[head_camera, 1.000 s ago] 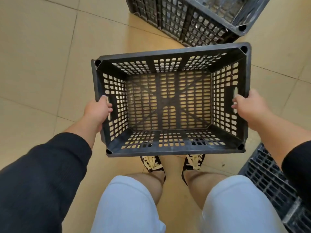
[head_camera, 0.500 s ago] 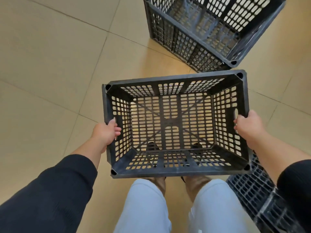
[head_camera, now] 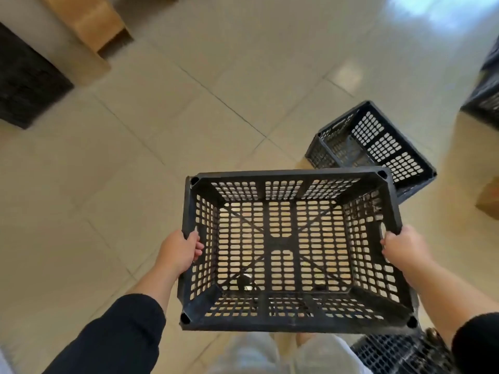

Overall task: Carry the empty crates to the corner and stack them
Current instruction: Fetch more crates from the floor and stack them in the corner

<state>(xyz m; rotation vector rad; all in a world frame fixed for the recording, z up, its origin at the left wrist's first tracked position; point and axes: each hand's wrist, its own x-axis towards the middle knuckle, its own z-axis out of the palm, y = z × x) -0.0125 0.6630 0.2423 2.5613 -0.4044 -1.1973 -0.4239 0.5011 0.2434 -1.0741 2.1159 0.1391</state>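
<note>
**Empty Crate Held Over the Tiled Floor**

The person held a black perforated crate level in front of the body, its open top facing up and nothing inside it. The left hand was clenched around the crate's left rim, fingers curled over the edge into the slotted wall. The right hand gripped the right rim the same way, beside the handle slot in that wall. Both forearms were bare below dark sleeves, and pale shorts showed blurred under the crate's near edge.

The carried crate hung clear above the beige tiled floor, whose tiles showed through the grid of its base. A second black crate stood on the floor just beyond the held one's far right corner, turned at an angle to it. Part of a third crate lay at the bottom right, below the right forearm. Farther off on the left sat a dark block and a cardboard box, both well apart from the crates. Another dark shape was cut off at the right edge; what it was could not be told.
</note>
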